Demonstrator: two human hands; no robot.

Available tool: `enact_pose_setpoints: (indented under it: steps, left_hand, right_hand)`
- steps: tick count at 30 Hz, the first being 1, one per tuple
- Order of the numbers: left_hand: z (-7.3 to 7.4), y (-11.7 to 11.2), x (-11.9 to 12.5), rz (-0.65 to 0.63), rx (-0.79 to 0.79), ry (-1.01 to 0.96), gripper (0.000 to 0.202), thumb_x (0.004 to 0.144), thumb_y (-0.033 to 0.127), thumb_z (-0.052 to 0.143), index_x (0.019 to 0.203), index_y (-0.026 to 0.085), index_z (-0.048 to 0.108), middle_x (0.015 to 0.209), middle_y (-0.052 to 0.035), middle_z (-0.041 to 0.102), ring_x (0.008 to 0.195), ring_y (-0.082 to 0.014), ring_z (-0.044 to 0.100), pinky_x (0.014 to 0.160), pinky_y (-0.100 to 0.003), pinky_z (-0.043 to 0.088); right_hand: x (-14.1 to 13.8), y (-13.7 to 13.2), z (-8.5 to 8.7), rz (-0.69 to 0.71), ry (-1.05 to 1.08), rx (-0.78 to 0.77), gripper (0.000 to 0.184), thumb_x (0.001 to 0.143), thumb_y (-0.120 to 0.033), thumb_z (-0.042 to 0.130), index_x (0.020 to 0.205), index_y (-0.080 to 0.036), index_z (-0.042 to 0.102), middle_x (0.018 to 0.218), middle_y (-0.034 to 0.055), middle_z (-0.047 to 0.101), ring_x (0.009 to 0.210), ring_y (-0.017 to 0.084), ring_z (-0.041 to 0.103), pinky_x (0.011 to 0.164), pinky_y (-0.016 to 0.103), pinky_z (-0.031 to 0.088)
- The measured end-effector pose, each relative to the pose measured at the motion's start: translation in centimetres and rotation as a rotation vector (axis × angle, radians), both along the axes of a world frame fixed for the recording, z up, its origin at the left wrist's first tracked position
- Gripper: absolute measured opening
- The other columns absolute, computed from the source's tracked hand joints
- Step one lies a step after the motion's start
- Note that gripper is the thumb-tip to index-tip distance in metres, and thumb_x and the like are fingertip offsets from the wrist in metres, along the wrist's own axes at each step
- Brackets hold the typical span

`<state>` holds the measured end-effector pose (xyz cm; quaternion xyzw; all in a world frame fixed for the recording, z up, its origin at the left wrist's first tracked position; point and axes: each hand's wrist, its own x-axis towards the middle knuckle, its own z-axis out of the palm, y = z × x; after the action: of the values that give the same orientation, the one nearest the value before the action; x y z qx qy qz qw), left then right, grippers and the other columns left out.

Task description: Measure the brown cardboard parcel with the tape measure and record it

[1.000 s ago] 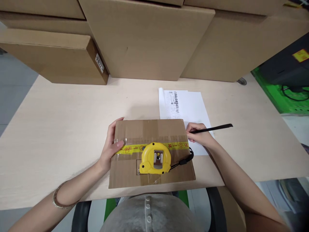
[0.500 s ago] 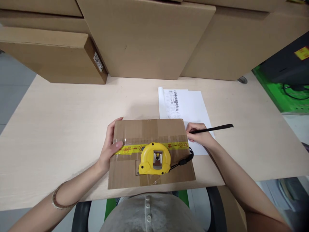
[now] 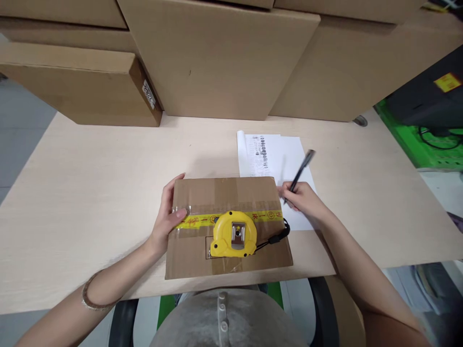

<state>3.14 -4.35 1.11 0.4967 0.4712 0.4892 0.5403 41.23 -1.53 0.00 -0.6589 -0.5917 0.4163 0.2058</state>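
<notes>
A small cardboard box (image 3: pixel 195 193) with a yellow printed tape strip lies near the table's front edge. My left hand (image 3: pixel 168 217) grips its left side, thumb on top and fingers along the side. On the box rests a yellow tape measure (image 3: pixel 226 236), its metal clip facing up and its black wrist strap reaching the box's right edge. My right hand (image 3: pixel 302 197), just right of the box, is closed around a dark pen (image 3: pixel 299 173), which slants up to the right. Under that hand are sheets of white paper (image 3: pixel 289 149), partly covered by the box, with printed rows at their left.
Large cardboard boxes (image 3: pixel 217 62) stand along the back of the table (image 3: pixel 108 159). A flatter labelled box (image 3: pixel 90 91) is at the back left. At the far right, a green crate (image 3: pixel 408 140) sits beside dark equipment and a cable. Chair armrests flank my body.
The pen has swung in my right hand from nearly level, pointing right, to steeply upright. My left hand keeps its grip on the box, and the tape measure stays on top.
</notes>
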Motion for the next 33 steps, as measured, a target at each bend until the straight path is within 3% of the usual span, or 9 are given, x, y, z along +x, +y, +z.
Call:
enact_pose_setpoints:
  steps: [4, 8, 12, 15, 17, 20, 24, 27, 33]
  left_hand:
    - [-0.8, -0.1, -0.1, 0.017, 0.022, -0.032, 0.081, 0.082, 0.052, 0.079, 0.156, 0.039, 0.048, 0.157, -0.0055, 0.057, 0.144, -0.0385, 0.051, 0.120, -0.053, 0.043]
    - [-1.1, 0.1, -0.5, -0.045, 0.150, 0.028, 0.064, 0.092, 0.048, 0.073, 0.152, 0.042, 0.054, 0.159, -0.0038, 0.056, 0.149, -0.0347, 0.047, 0.125, -0.054, 0.037]
    - [-0.3, 0.6, -0.9, -0.114, 0.271, 0.126, 0.046, 0.095, 0.050, 0.069, 0.140, 0.038, 0.068, 0.156, -0.0057, 0.058, 0.154, -0.0355, 0.041, 0.128, -0.059, 0.033]
    - [0.2, 0.9, -1.0, -0.161, 0.263, 0.110, 0.038, 0.097, 0.050, 0.067, 0.133, 0.039, 0.072, 0.154, -0.0063, 0.058, 0.156, -0.0366, 0.039, 0.127, -0.063, 0.033]
    - [0.2, 0.9, -1.0, -0.179, 0.263, 0.104, 0.033, 0.097, 0.049, 0.067, 0.128, 0.039, 0.074, 0.153, -0.0063, 0.057, 0.157, -0.0364, 0.037, 0.128, -0.063, 0.032]
    - [-0.2, 0.8, -1.1, -0.208, 0.263, 0.104, 0.033, 0.100, 0.049, 0.062, 0.130, 0.039, 0.073, 0.155, -0.0061, 0.054, 0.160, -0.0344, 0.033, 0.129, -0.061, 0.031]
    - [-0.7, 0.8, -1.2, -0.213, 0.205, 0.044, 0.049, 0.106, 0.061, 0.039, 0.132, 0.037, 0.073, 0.158, -0.0059, 0.052, 0.161, -0.0326, 0.031, 0.133, -0.059, 0.026]
    - [-0.4, 1.0, -1.1, -0.213, 0.138, -0.034, 0.063, 0.104, 0.070, 0.029, 0.127, 0.033, 0.076, 0.158, -0.0046, 0.054, 0.160, -0.0327, 0.035, 0.136, -0.057, 0.021]
    - [0.0, 1.3, -1.1, -0.249, 0.028, -0.190, 0.072, 0.098, 0.079, 0.032, 0.122, 0.027, 0.076, 0.149, -0.0104, 0.063, 0.153, -0.0381, 0.046, 0.128, -0.059, 0.037]
  right_hand:
    - [-0.1, 0.0, 0.6, -0.040, -0.234, 0.031, 0.065, 0.089, -0.067, 0.067, 0.046, -0.026, 0.040, 0.042, 0.0009, 0.049, 0.042, 0.014, 0.042, 0.048, 0.032, 0.030]
    - [-1.0, 0.1, 1.7, -0.097, -0.440, 0.059, 0.062, 0.086, -0.060, 0.072, 0.043, -0.026, 0.043, 0.044, 0.0023, 0.045, 0.045, 0.017, 0.038, 0.051, 0.034, 0.021]
    - [-3.4, -1.5, 5.2, -0.195, -0.557, 0.412, 0.043, 0.097, -0.054, 0.059, 0.065, -0.026, 0.057, 0.061, 0.0064, 0.061, 0.057, 0.021, 0.053, 0.056, 0.037, 0.031]
    - [-6.3, -3.4, 8.2, 0.081, -0.419, 0.725, 0.038, 0.104, -0.055, 0.048, 0.106, -0.025, 0.072, 0.099, 0.0134, 0.077, 0.093, 0.032, 0.071, 0.082, 0.049, 0.052]
    - [-8.4, -4.4, 9.4, 0.325, -0.365, 0.795, 0.052, 0.099, -0.064, 0.056, 0.128, -0.024, 0.069, 0.123, 0.0171, 0.075, 0.119, 0.042, 0.068, 0.107, 0.065, 0.047]
    - [-10.7, -5.3, 9.8, 0.526, -0.275, 0.751, 0.063, 0.085, -0.064, 0.078, 0.135, -0.026, 0.066, 0.136, 0.0170, 0.072, 0.138, 0.048, 0.058, 0.122, 0.078, 0.031]
    - [-12.4, -5.5, 9.7, 0.468, -0.006, 0.487, 0.058, 0.079, -0.053, 0.089, 0.125, -0.032, 0.060, 0.117, 0.0085, 0.078, 0.112, 0.037, 0.076, 0.093, 0.059, 0.064]
    - [-14.1, -4.7, 10.2, 0.396, 0.140, 0.428, 0.046, 0.084, -0.046, 0.086, 0.117, -0.034, 0.058, 0.099, 0.0011, 0.078, 0.079, 0.025, 0.080, 0.063, 0.039, 0.067]
    - [-18.4, -1.6, 10.6, 0.602, 0.050, 0.588, 0.037, 0.095, -0.038, 0.075, 0.130, -0.032, 0.063, 0.123, 0.0033, 0.078, 0.105, 0.027, 0.079, 0.090, 0.042, 0.066]
